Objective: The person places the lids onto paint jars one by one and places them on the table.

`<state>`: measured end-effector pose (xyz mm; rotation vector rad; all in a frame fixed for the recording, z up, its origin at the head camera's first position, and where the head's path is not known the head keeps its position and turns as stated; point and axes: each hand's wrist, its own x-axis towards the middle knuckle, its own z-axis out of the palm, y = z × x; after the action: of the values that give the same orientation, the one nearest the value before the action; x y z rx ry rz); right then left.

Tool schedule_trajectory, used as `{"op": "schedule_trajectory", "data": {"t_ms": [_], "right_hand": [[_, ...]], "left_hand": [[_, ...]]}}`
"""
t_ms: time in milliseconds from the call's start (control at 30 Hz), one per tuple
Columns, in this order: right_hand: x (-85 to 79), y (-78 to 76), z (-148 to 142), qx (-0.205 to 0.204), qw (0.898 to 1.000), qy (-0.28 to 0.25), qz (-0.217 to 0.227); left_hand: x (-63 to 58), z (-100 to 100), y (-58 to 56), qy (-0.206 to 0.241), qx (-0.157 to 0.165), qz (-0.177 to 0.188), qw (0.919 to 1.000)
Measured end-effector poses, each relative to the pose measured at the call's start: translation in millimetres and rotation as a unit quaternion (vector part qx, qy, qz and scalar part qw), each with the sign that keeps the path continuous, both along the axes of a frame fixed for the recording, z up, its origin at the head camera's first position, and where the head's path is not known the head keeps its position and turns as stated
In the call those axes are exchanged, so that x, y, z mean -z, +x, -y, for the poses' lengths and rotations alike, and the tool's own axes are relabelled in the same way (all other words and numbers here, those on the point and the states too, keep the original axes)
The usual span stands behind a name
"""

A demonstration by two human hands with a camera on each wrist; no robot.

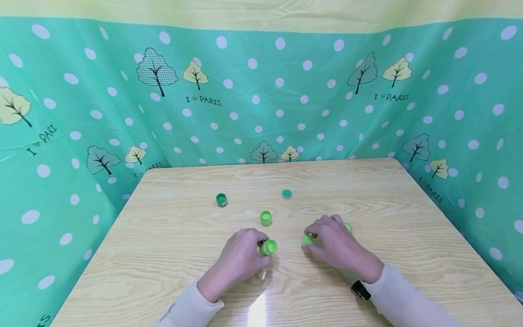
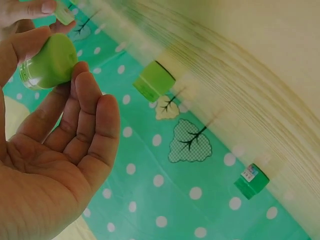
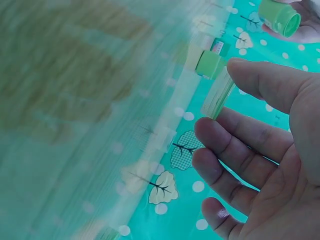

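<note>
My left hand (image 1: 244, 255) grips a small light green paint jar (image 1: 268, 247) between thumb and fingers, its uncapped mouth tilted toward the right. In the left wrist view the same jar (image 2: 52, 62) shows its clear wall and green paint. Across from it, my right hand (image 1: 333, 240) pinches a light green lid (image 1: 308, 240) by its edge. The right wrist view shows that lid (image 3: 218, 95) edge-on between thumb and fingertips. Another light green jar (image 1: 266, 218) stands just beyond my left hand. Partly hidden behind the right hand lies another light green round piece (image 1: 347, 227).
A dark green jar (image 1: 221, 200) stands farther back on the left of the wooden table (image 1: 163, 236). Back near the middle lies a teal-green lid (image 1: 287, 194). A green dotted curtain (image 1: 261, 118) hangs behind the table and along both sides.
</note>
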<state>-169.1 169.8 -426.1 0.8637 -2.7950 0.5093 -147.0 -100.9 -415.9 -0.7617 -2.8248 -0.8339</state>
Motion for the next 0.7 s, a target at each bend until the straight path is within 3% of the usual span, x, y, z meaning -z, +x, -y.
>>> {"op": "schedule_trajectory", "data": {"t_ms": [700], "right_hand": [[-6.7, 7.4, 12.2, -0.02, 0.999, -0.05, -0.004]], "left_hand": [[-2.0, -3.8, 5.8, -0.005, -0.004, 0.01, 0.9999]]}}
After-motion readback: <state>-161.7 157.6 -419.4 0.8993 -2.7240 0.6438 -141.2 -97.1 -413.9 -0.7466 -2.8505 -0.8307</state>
